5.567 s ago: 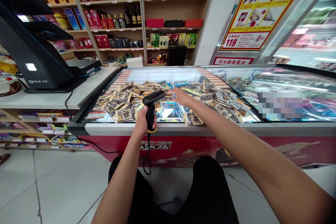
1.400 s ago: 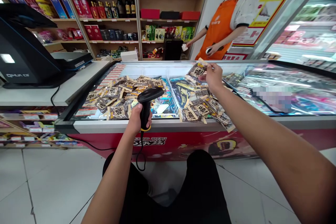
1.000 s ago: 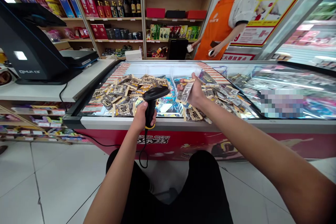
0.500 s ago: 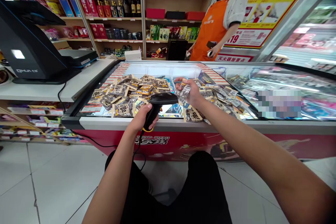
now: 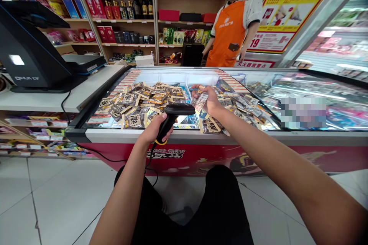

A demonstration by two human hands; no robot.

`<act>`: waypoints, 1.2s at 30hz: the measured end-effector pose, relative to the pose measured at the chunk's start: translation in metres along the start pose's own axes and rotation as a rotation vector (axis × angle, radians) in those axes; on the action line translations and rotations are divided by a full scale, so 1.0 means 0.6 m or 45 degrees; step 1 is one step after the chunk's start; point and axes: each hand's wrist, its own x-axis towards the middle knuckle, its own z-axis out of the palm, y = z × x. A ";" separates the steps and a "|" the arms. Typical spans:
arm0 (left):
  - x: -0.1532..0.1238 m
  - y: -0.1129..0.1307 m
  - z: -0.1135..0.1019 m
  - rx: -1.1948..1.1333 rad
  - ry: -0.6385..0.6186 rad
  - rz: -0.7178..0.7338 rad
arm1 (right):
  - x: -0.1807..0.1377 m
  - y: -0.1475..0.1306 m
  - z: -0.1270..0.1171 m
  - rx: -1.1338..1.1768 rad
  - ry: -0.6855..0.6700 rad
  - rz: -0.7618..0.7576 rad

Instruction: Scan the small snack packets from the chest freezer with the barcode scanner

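Note:
My left hand (image 5: 153,130) is wrapped round the grip of a black corded barcode scanner (image 5: 176,113), whose head points right. My right hand (image 5: 211,101) holds a small snack packet (image 5: 200,102) just in front of the scanner head, above the glass lid of a chest freezer (image 5: 184,137). Two heaps of the same beige-and-black packets lie on the lid: one to the left (image 5: 138,101) of my hands, one to the right (image 5: 238,109).
A black checkout terminal (image 5: 27,55) stands on the white counter (image 5: 48,101) at left. A person in an orange apron (image 5: 230,34) stands behind the freezer. Shelves of boxed goods and bottles (image 5: 129,7) line the back wall. White tiled floor (image 5: 57,199) lies below.
My right hand picked a packet from the right heap and brought it in front of the scanner. The scanner head tilted toward the packet. The person in orange moved left behind the freezer.

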 end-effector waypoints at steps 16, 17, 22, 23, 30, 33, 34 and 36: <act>0.000 -0.009 0.008 -0.053 0.178 0.142 | 0.030 0.016 -0.038 -0.229 0.294 -0.048; 0.000 -0.012 0.010 -0.069 0.219 0.174 | 0.036 0.015 -0.043 -0.245 0.365 -0.035; 0.004 -0.021 0.013 -0.073 0.265 0.225 | 0.069 0.020 -0.040 -0.217 0.517 -0.009; 0.004 -0.021 0.013 -0.066 0.262 0.233 | 0.077 0.023 -0.035 -0.198 0.541 -0.021; 0.003 -0.018 0.014 -0.061 0.289 0.241 | 0.122 0.050 0.016 -0.438 0.582 -0.001; 0.002 -0.017 0.014 -0.059 0.278 0.255 | 0.119 0.057 0.025 -0.798 0.413 -0.005; 0.001 -0.017 0.014 -0.062 0.269 0.257 | 0.116 0.058 0.027 -0.918 0.356 -0.024; 0.001 -0.018 0.013 -0.071 0.255 0.260 | 0.108 0.059 0.029 -1.154 0.250 -0.072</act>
